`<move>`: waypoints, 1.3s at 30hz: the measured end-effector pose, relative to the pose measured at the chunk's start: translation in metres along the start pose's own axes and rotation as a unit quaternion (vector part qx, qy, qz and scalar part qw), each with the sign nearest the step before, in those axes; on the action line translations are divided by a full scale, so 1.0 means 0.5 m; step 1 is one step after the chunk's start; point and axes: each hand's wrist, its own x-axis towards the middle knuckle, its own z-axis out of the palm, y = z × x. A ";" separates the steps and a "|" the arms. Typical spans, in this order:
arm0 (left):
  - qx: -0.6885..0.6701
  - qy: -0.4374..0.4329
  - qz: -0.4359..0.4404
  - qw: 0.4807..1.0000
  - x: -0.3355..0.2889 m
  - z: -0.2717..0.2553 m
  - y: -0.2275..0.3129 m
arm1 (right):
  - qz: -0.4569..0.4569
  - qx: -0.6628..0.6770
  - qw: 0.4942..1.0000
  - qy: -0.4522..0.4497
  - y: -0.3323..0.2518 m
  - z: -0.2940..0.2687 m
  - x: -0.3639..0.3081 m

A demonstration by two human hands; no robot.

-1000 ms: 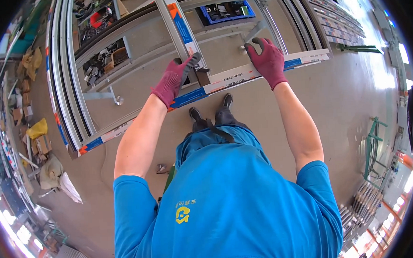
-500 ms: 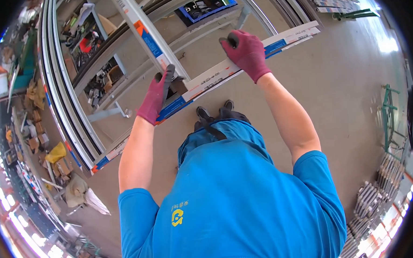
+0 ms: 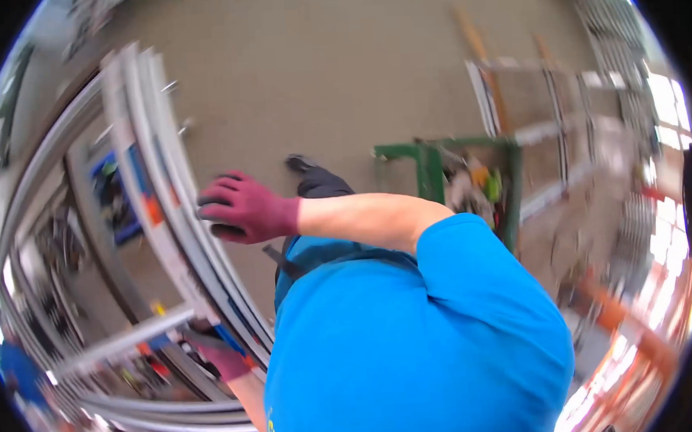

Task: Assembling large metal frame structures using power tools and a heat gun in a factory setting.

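A large silver metal frame (image 3: 142, 125) of long profiles, with blue, orange and white protective tape, lies to my left. My left hand (image 3: 220, 359), in a maroon glove with dark fingertips, is closed at its near rail, beside the crossbar (image 3: 125, 339). Motion blurs those fingers and the rail hides part of them. Higher up, my right hand (image 3: 248, 209), in a matching glove, reaches across my body to the outer edge of the rails. Its fingers are slightly bent and apart, with nothing visible in them; whether they touch the rail I cannot tell.
Under the frame is a blue bin (image 3: 114, 193) with dark items. To my right stands a green metal cart (image 3: 430, 172) holding mixed items, with a pale metal rack (image 3: 560, 126) beyond it. Orange metalwork (image 3: 629, 322) is at lower right. My shoe (image 3: 300, 164) rests on the grey floor.
My body and view have turned right, so the frame now lies at my left and the green cart shows. My right hand has come off the rail's top; my left hand stays by the crossbar.
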 end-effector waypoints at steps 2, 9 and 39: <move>-0.003 -0.094 0.029 0.995 0.023 -0.034 -0.001 | 0.177 -0.051 0.983 -0.019 0.021 -0.066 -0.184; 0.082 -0.172 -0.046 0.981 0.019 -0.005 0.005 | 0.569 -0.273 0.772 0.076 -0.194 -0.335 -0.775; 0.403 -0.743 0.440 0.303 -0.853 0.455 -0.567 | 0.655 -0.306 0.647 0.243 -0.514 -0.608 -1.412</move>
